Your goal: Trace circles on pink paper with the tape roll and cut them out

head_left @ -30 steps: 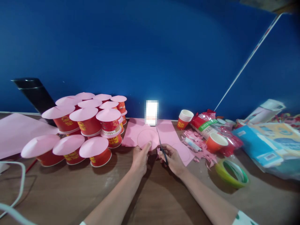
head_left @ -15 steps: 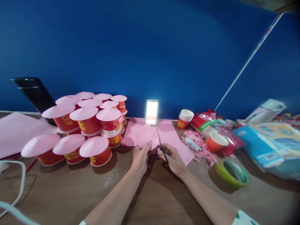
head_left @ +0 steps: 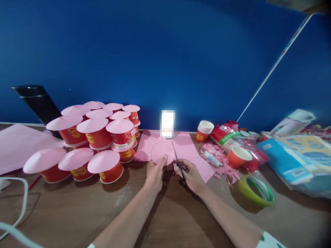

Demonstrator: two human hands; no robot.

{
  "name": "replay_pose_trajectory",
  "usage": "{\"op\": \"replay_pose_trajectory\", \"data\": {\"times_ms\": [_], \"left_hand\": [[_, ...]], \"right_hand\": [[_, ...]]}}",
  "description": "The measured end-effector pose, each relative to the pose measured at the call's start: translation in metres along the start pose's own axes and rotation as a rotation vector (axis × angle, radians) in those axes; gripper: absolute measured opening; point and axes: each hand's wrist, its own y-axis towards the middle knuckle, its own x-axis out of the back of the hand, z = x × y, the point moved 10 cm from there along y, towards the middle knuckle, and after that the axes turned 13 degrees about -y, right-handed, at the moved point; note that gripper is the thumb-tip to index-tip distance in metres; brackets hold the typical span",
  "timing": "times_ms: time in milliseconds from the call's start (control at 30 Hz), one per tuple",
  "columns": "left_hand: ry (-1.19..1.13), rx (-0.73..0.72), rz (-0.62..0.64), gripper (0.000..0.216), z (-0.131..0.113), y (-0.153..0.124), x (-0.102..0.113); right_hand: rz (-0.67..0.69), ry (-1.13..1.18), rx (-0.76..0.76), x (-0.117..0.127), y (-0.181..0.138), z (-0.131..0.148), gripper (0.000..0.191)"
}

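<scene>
My left hand (head_left: 156,174) pinches a round pink paper disc (head_left: 162,151), thumb on top near its lower edge. Dark-handled scissors (head_left: 180,167) are gripped in my right hand (head_left: 190,175), their blades pointing up along the disc's right edge. A small pink scrap (head_left: 175,169) hangs by the right fingers. Under and behind the disc lie pink paper sheets (head_left: 186,144), one with a drawn circle outline. On the left stand several red paper cups (head_left: 113,173) topped with shallow pink paper cones (head_left: 103,161), some stacked in tiers.
Pink offcuts (head_left: 219,158) with a glue stick (head_left: 212,158) lie to the right, near stacked cups (head_left: 204,131), a tipped cup (head_left: 239,156), and green tape (head_left: 256,191). A blurred bright screen (head_left: 167,124) leans on the blue wall (head_left: 165,62). A white cable (head_left: 24,199) curls left.
The pink disc has shifted very slightly left in the left hand. Hands and scissors otherwise look almost the same.
</scene>
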Motion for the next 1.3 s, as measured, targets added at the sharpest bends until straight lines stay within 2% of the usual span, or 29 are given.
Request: {"op": "replay_pose_trajectory", "data": {"times_ms": [367, 1300], "left_hand": [[0.024, 0.015, 0.067, 0.035, 0.0053, 0.0034, -0.0014], [-0.028, 0.007, 0.011, 0.031, 0.0013, 0.0014, -0.0007]], "right_hand": [[0.02, 0.0, 0.002, -0.0005, -0.001, 0.0001, 0.042], [0.003, -0.014, 0.012, 0.0, 0.0003, -0.0007, 0.04]]}}
